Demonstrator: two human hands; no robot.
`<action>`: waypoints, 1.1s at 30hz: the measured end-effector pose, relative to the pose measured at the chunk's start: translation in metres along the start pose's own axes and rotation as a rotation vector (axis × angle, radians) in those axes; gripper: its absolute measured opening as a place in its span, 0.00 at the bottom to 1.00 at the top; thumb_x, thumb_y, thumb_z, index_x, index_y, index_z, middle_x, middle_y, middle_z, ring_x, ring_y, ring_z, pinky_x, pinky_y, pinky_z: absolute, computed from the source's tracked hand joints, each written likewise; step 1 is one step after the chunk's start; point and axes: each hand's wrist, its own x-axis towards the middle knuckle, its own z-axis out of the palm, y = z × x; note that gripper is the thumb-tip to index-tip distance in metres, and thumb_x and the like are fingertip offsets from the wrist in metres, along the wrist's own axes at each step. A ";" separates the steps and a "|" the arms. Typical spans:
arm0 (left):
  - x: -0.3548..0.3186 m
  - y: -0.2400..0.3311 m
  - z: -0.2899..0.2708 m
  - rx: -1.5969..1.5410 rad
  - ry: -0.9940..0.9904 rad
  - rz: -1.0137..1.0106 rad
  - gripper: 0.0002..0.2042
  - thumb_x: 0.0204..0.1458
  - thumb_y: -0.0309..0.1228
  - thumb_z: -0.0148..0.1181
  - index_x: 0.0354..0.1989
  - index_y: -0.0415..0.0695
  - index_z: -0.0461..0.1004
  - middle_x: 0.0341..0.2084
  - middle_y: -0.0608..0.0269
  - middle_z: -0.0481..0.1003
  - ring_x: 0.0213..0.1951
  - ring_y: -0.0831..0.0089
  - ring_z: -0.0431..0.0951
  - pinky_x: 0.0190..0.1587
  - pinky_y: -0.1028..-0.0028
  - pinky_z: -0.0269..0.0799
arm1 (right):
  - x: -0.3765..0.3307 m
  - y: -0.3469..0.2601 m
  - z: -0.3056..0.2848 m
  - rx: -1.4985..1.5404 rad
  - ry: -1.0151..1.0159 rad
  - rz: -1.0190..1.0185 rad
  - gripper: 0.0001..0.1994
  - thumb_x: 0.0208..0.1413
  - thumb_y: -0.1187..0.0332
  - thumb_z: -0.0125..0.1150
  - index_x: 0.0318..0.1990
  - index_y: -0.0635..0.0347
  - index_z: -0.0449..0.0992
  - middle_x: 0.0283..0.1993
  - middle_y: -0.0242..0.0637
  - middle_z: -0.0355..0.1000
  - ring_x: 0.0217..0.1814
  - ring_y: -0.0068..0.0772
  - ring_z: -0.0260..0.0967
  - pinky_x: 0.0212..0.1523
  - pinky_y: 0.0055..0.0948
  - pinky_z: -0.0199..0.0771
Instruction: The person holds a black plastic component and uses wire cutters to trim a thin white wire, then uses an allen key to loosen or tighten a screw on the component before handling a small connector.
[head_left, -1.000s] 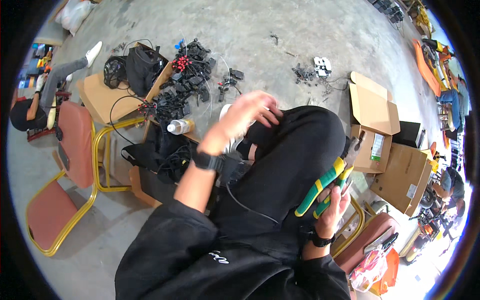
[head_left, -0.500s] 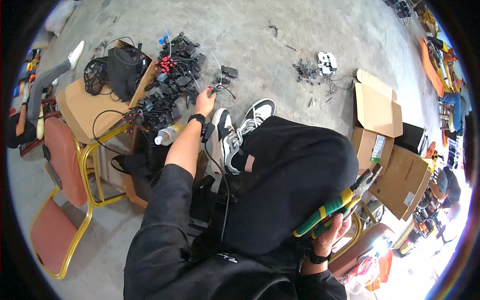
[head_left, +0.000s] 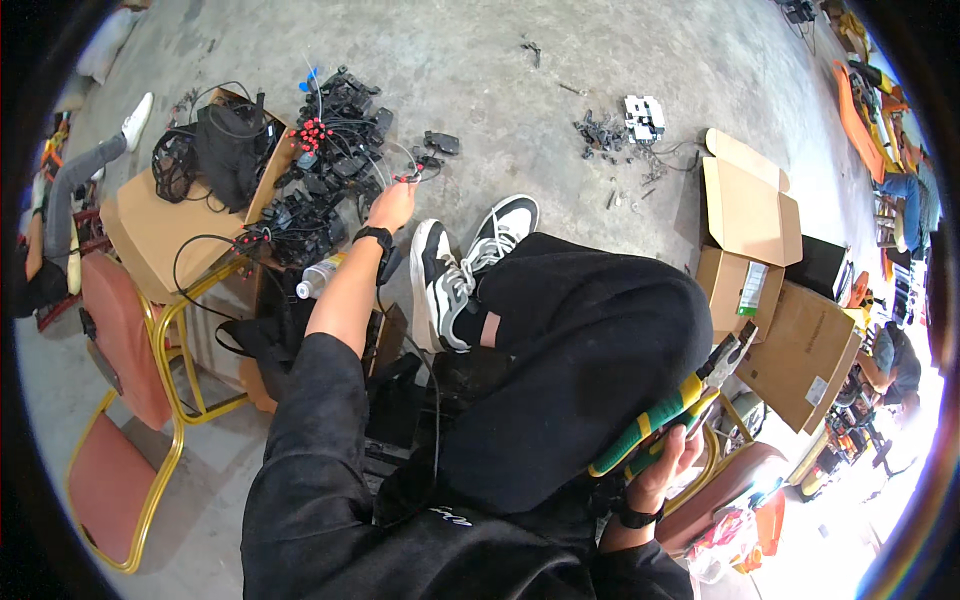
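My left hand (head_left: pixel 392 205) reaches forward to the right side of a heap of black electronic parts and cables (head_left: pixel 325 185). Its fingers are closed on a thin cable (head_left: pixel 407 178) with red on it, which curls past the fingertips. Just beyond lies a small black box-shaped part (head_left: pixel 441 143). Beside my right thigh, my right hand (head_left: pixel 660 468) grips pliers (head_left: pixel 650 430) by their green and yellow handles. Their metal jaws point up and away, and the far side of that grip is hidden.
An open cardboard box (head_left: pixel 200 225) with black gear stands left of the heap, near a pink chair (head_left: pixel 120 470) and a plastic bottle (head_left: pixel 318 277). More cardboard boxes (head_left: pixel 745 270) stand at right. A white part (head_left: pixel 644 118) with small scraps lies ahead on the floor.
The view has shifted slightly. The thin pale wire that stood up beyond my left hand now curves lower near the fingers. My right hand keeps hold of the pliers.
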 end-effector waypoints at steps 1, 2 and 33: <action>-0.002 -0.004 -0.005 0.028 -0.035 -0.023 0.20 0.56 0.41 0.38 0.33 0.35 0.70 0.32 0.40 0.72 0.39 0.45 0.70 0.39 0.53 0.65 | 0.001 -0.002 0.006 0.017 0.093 0.034 0.08 0.55 0.64 0.50 0.35 0.58 0.66 0.24 0.25 0.63 0.23 0.15 0.58 0.23 0.15 0.57; -0.005 -0.011 -0.008 0.024 -0.048 0.008 0.20 0.56 0.43 0.37 0.38 0.36 0.69 0.33 0.39 0.72 0.40 0.44 0.70 0.41 0.52 0.64 | 0.000 -0.003 0.009 0.035 0.185 0.067 0.07 0.53 0.66 0.50 0.32 0.60 0.67 0.22 0.26 0.63 0.20 0.15 0.57 0.21 0.15 0.55; -0.131 -0.092 -0.032 0.179 -0.238 -0.089 0.09 0.47 0.25 0.46 0.25 0.33 0.73 0.16 0.50 0.72 0.15 0.64 0.73 0.13 0.63 0.63 | 0.001 0.005 -0.002 0.262 -0.290 -0.100 0.09 0.58 0.66 0.48 0.40 0.61 0.67 0.36 0.39 0.73 0.17 0.07 0.49 0.17 0.11 0.45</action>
